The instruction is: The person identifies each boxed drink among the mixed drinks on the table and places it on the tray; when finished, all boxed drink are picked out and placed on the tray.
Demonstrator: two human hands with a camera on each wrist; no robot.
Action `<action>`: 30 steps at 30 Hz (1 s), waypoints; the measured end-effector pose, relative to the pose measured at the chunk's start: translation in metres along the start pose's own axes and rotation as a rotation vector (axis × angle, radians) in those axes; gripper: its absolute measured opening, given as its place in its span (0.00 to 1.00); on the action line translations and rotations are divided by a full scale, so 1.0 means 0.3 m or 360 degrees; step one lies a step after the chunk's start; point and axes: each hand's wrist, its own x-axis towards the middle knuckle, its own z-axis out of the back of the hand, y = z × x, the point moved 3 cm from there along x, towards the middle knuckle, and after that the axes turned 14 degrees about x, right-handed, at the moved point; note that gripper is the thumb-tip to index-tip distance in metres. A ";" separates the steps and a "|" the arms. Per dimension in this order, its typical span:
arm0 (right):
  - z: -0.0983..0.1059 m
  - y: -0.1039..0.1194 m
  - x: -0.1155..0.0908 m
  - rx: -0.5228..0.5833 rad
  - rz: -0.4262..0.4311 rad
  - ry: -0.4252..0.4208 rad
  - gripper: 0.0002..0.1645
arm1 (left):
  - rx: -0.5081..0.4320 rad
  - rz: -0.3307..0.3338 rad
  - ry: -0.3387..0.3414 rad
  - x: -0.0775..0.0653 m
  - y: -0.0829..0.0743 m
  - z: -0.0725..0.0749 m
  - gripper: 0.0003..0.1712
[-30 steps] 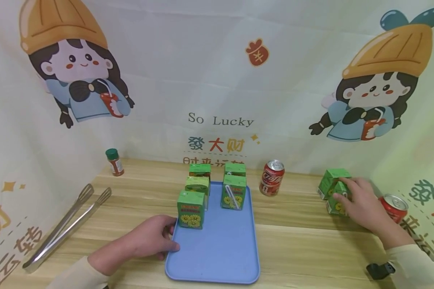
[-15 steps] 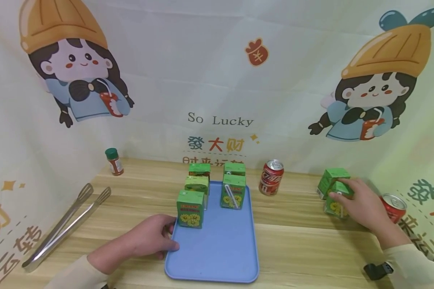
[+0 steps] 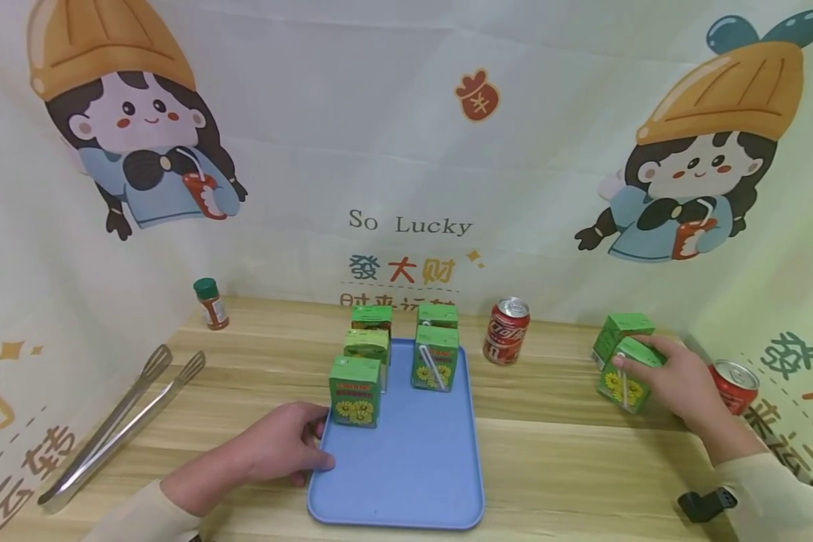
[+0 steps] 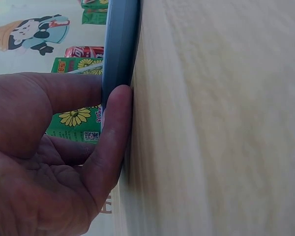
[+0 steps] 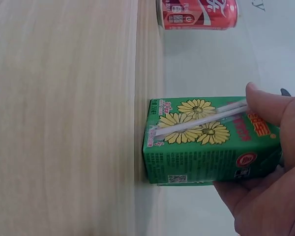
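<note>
My right hand (image 3: 677, 388) grips a green drink carton (image 3: 622, 388) printed with yellow flowers, and a white straw runs along its front. In the right wrist view the thumb lies on one side of this carton (image 5: 196, 132), with fingers partly hidden behind it. Right behind it stands another green carton (image 3: 626, 325). At the left edge of the blue tray (image 3: 406, 482), my left hand (image 3: 287, 444) pinches the rim between thumb and fingers. Several cartons stand toward the tray's far end, three in a left row with the nearest carton (image 3: 355, 399) in front, and a shorter row (image 3: 436, 361) at right.
A red cola can (image 3: 506, 331) stands right of the tray, and a second can (image 3: 733, 384) sits beyond my right hand, partly hidden. Metal tongs (image 3: 122, 429) and a green-capped spice jar (image 3: 211, 305) are at left. A printed cloth (image 3: 406, 150) borders the table.
The carton in my right hand has shifted slightly left and toward me, turning so its straw now shows. My left hand stays at the tray's edge.
</note>
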 end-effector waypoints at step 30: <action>-0.040 -0.045 0.007 0.0469 -0.0109 0.0108 0.51 | -0.0004 0.0028 0.0000 0.003 0.003 -0.001 0.38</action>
